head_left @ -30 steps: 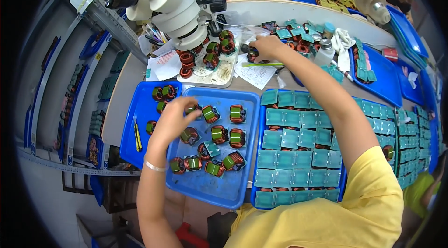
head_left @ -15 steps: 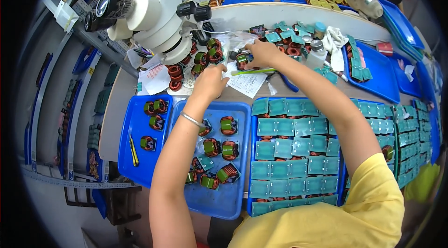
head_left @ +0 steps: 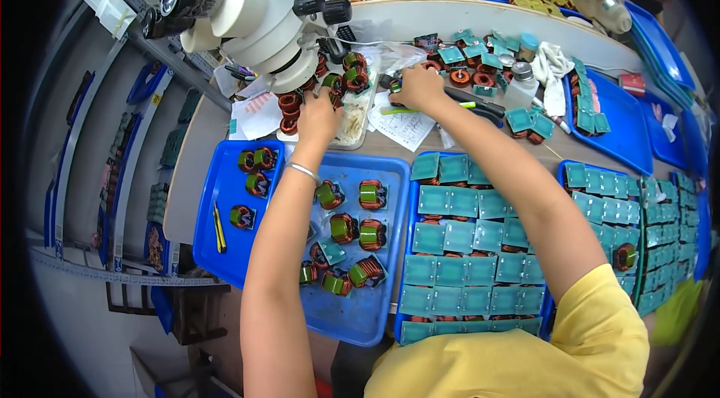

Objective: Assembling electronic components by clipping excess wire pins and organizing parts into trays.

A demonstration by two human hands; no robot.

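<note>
My left hand reaches under the microscope, its fingers closed at a green-taped copper coil in a small cluster. More coils with green tape stand beside it, and bare copper coils are stacked to its left. To the right, my right hand is curled around a small coil with a green band, mostly hidden by the fingers. Below that hand lie a yellow-green pen-like tool and a written paper sheet. Dark-handled pliers rest beside my right forearm.
Nearest me, a blue tray holds several green-taped coils. A smaller tray on the left has coils and a yellow cutter. Trays of teal circuit boards fill the right side. A glass bottle and white cloth stand behind.
My left hand has moved left and slightly up, from the board's edge to the coils under the microscope. My right hand stays near the small coil. The view has shifted slightly.
</note>
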